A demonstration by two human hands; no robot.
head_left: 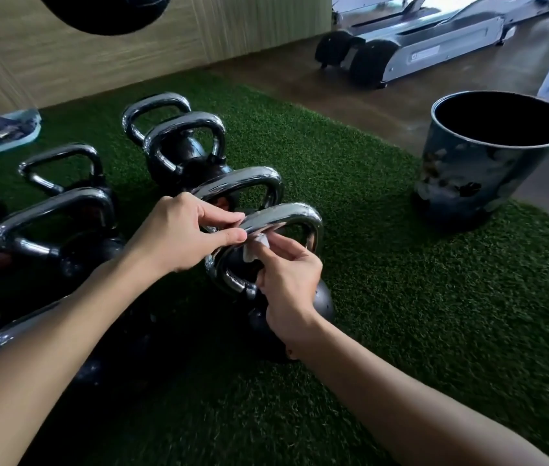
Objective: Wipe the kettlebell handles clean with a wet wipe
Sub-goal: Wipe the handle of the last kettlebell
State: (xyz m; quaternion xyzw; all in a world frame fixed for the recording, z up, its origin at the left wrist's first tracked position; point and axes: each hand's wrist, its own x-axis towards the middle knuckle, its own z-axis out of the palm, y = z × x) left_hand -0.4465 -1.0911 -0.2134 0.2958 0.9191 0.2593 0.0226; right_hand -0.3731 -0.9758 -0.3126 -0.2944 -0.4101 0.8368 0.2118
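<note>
Pinching a wet wipe (261,244) against the kettlebell handle (288,215), right hand (289,284).

left hand (178,237), right hand (288,280): pinch grips

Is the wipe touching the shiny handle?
Touching. The head view shows the wipe pressed against the handle, pinched by the left hand and right hand.

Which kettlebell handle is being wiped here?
The front handle nearest the bin: the left hand pinches its bar, the right hand holds the white wipe against it.
</note>
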